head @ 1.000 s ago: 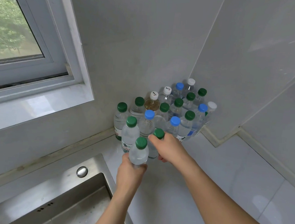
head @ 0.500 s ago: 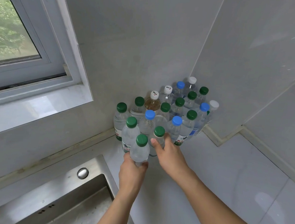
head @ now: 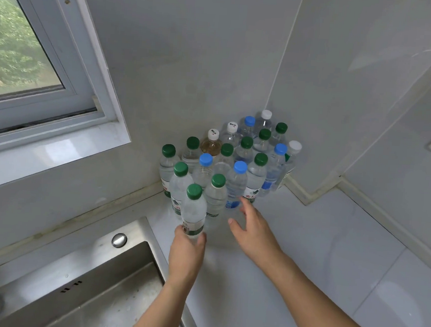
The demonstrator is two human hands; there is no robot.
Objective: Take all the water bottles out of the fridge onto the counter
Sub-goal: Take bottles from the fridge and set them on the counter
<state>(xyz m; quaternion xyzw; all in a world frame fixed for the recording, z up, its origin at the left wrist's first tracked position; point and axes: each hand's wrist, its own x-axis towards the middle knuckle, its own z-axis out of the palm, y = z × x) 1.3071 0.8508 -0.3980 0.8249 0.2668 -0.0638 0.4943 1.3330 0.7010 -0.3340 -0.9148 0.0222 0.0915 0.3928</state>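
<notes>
Left hand (head: 186, 251) wrapped around the lower body of a clear plastic water bottle with a green screw cap (head: 193, 210), thumb and fingers curled round its label band; bottle upright, leaning slightly, base hidden behind the fingers, so contact with the pale counter (head: 304, 260) cannot be told

Just to the right of that grip, right hand (head: 254, 233) spread and holding nothing, fingers straight and fanned, tips reaching toward the base of a clear bottle with a blue cap (head: 236, 184), touching or only just short of it, hard to say

Directly behind the gripped bottle, a second green-capped clear bottle (head: 215, 197), close beside it; up and left of the grip, another green-capped bottle (head: 180, 183)

Further out from the grip, a tight cluster of upright clear bottles (head: 249, 150) packed into the wall corner on the counter, caps green, blue and white, one amber-tinted bottle with a white cap (head: 211, 143) among them

Below and left of the grip, a stainless steel sink (head: 70, 293) set into the counter, round metal plug (head: 119, 240) on its rim

Far up and left, a grey-framed window (head: 47, 93) with green foliage beyond
</notes>
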